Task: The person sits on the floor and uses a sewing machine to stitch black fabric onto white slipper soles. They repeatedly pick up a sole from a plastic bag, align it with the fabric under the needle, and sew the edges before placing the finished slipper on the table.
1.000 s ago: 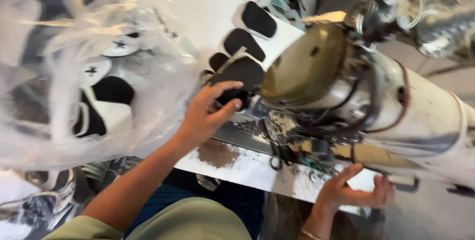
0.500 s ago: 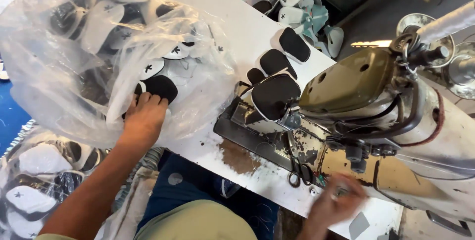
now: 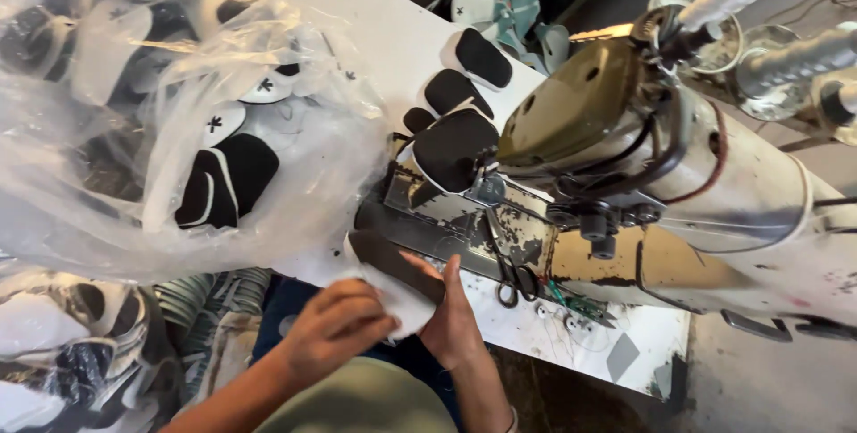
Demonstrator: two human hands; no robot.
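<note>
Held a white-and-black fabric piece [image 3: 393, 283] at the worktop [image 3: 393, 49] edge: left hand [image 3: 335, 326] closed on it, right hand [image 3: 453, 317] pinching, beside the sewing machine [image 3: 678, 183].

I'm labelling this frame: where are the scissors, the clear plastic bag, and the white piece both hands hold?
scissors [image 3: 511, 279], head view, near the pivot.
clear plastic bag [image 3: 116, 174], head view, front wall.
white piece [image 3: 400, 301], head view, its bare middle between the hands.

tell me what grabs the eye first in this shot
A big clear plastic bag stuffed with black and white cut fabric pieces fills the left. To the right looms a worn industrial sewing machine. At bottom centre, the left hand and right hand hold a black and white piece together.
</note>
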